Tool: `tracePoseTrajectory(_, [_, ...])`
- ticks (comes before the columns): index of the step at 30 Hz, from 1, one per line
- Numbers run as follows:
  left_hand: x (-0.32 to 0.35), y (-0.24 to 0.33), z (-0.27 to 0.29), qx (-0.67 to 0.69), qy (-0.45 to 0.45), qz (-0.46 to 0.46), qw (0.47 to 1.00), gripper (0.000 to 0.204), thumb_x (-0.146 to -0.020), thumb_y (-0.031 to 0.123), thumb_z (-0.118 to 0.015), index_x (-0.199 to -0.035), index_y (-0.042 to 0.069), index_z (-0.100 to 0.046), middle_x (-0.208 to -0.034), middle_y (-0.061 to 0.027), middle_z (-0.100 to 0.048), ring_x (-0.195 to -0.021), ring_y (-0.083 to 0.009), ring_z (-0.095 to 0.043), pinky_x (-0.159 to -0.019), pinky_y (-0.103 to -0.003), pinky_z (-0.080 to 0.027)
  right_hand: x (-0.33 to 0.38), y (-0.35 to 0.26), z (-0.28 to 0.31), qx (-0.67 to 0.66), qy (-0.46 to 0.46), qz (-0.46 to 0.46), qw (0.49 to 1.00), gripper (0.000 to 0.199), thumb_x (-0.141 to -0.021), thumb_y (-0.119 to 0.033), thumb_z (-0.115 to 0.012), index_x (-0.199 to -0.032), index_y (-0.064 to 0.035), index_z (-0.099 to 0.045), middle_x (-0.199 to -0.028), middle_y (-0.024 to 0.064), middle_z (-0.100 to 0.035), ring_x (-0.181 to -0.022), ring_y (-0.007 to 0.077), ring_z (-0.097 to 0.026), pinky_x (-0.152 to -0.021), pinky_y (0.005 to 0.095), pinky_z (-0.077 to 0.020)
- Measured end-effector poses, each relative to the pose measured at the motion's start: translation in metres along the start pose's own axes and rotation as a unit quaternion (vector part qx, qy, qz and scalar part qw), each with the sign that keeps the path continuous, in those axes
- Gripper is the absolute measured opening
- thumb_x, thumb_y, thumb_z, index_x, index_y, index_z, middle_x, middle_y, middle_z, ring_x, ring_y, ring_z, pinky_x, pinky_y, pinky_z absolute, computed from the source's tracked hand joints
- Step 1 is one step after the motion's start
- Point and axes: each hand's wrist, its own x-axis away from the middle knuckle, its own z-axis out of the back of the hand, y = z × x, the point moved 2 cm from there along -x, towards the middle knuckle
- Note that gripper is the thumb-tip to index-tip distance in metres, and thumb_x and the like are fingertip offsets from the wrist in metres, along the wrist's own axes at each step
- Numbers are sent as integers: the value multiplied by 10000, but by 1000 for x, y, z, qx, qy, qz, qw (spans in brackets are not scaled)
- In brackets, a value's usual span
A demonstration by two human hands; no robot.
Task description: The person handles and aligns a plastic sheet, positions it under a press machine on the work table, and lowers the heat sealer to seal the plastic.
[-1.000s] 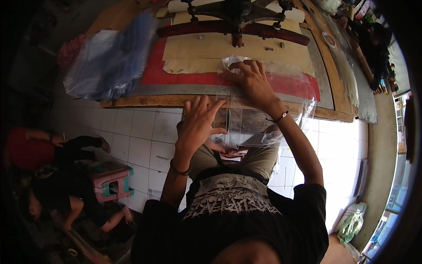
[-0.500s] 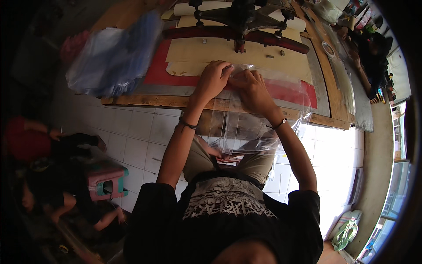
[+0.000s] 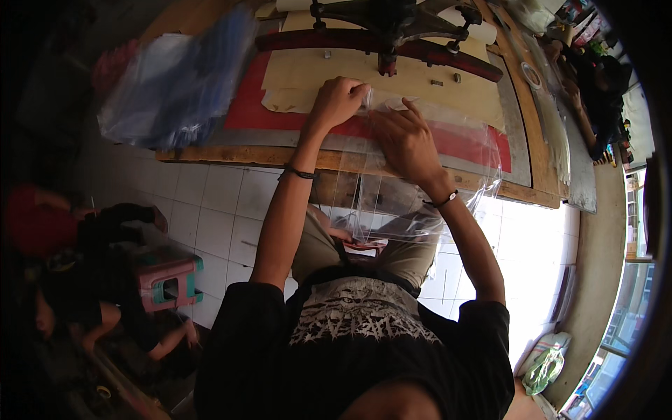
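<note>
A clear plastic sheet (image 3: 372, 196) lies across the front of the work table and droops over its wooden edge toward my lap. My left hand (image 3: 339, 102) is closed, pinching the sheet's upper edge between thumb and fingertips. Over the same sheet, to the right, my right hand (image 3: 407, 143) rests with its fingers stretched out and somewhat apart. Beyond both hands, a dark press with a long red bar (image 3: 329, 40) spans the table. Beneath the plastic lie tan paper (image 3: 294, 80) and a red mat (image 3: 241, 117).
A stack of bluish clear plastic (image 3: 175, 91) overhangs the table's left end. Small metal pieces (image 3: 437, 83) lie on the paper, and a tape roll (image 3: 531, 75) sits at right. People work at left and far right; a pink stool (image 3: 164, 280) stands at left.
My left hand has shifted slightly up, away from my right hand. The right hand's fingers have straightened and spread on the plastic. The view has tilted a little.
</note>
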Motion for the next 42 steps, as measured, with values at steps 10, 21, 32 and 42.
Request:
tracePoseTrajectory(10, [4, -8, -1, 91, 2, -6, 996, 279, -950, 228, -651, -1039, -30, -709, -844, -96, -722, -757, -125, -638, -704, -294, -498, -1, 0, 4, -27, -26, -5, 999, 348, -817, -52, -630, -1159, -88, -686, -948, 111, -706, -982, 305, -628, -940, 415, -467])
tracePoseTrajectory(21, [25, 3, 11, 145, -60, -20, 987, 286, -909, 144, -704, -1139, -24, -680, -985, -82, -726, -853, -111, -629, -791, -274, -504, -12, -4, 20, -82, -37, -47, 995, 459, -777, -73, -678, -1230, -103, -611, -1224, 89, -599, -1149, 316, -551, -1006, 437, -438])
tracePoseTrajectory(32, [23, 8, 3, 170, 35, 9, 985, 219, -944, 94, -637, -1151, 30, -670, -858, -123, -725, -768, -138, -672, -709, -295, -514, -32, 13, 14, 99, -77, 9, 992, 245, -811, -118, -659, -1047, -119, -728, -1158, 53, -600, -1152, 241, -543, -1048, 403, -398])
tracePoseTrajectory(42, [21, 1, 1, 100, 70, -72, 990, 172, -945, 79, -613, -1059, 30, -733, -956, -124, -743, -830, -201, -708, -750, -308, -525, -27, 17, 19, 4, -145, 33, 989, 278, -821, -90, -659, -1079, -147, -744, -1188, 59, -607, -1120, 253, -583, -998, 376, -471])
